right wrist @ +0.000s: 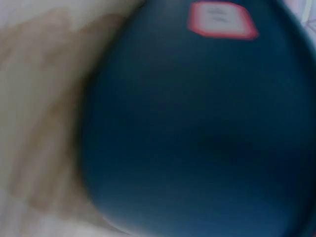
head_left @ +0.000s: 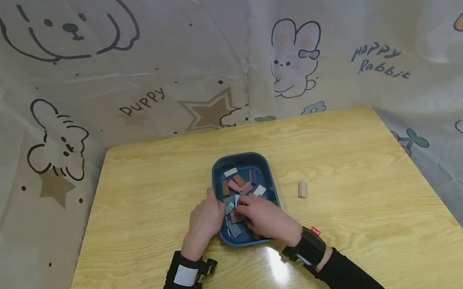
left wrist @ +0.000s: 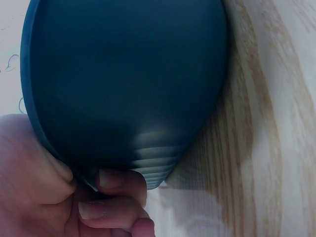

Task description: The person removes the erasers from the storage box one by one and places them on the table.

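A dark blue tray sits mid-table with several small coloured blocks in it. My left hand grips the tray's left rim. In the left wrist view its thumb and fingers pinch the rim against the tray's outer wall. My right hand reaches into the near half of the tray, fingers curled over the blocks. Whether it pinches one is hidden. The right wrist view is blurred. It shows the tray and a white, pink-edged block.
A short pale wooden cylinder lies on the wooden table to the right of the tray. Printed cartoon curtains close off the back and both sides. Both forearms wear black sleeves and wrist straps.
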